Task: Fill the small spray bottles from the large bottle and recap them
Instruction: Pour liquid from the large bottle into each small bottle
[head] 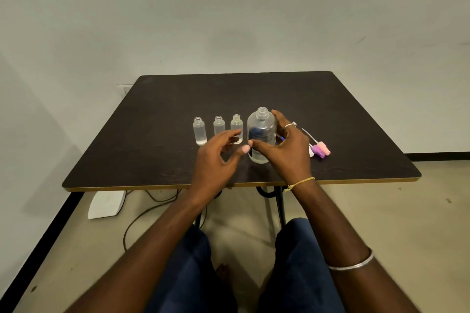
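Your right grip (284, 145) wraps the large clear uncapped plastic bottle (262, 132); left grip (218, 152) hovers released.
Left fingers partly hide two of three small clear bottles (199, 132) on the dark counter (330, 109).

A dark brown table (330, 109) with a thin yellow edge stands on a pale floor (419, 223). Three small clear bottles stand in a row on it, all with their tops off: the left small bottle (199, 131), the middle small bottle (219, 126) and the right small bottle (236, 126). Just to the right of them stands a big clear bottle (262, 132), open too. Further right, some pink and purple spray tops (321, 149) lie on their sides close together, with thin white tubes sticking out.
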